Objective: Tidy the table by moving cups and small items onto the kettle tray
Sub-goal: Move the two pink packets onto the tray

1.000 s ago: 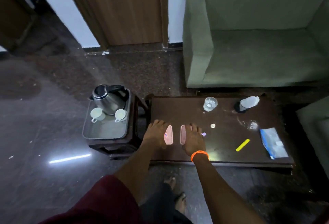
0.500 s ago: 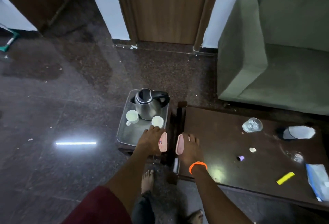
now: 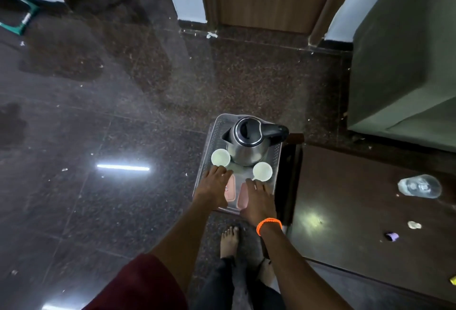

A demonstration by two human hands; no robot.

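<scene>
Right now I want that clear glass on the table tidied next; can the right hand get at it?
Probably yes. The glass lies on its side on open tabletop with nothing around it, but the right hand is over the tray on a pink packet.

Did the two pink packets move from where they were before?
Yes. The two pink packets went left, off the dark table and onto the kettle tray, just in front of the kettle.
</scene>
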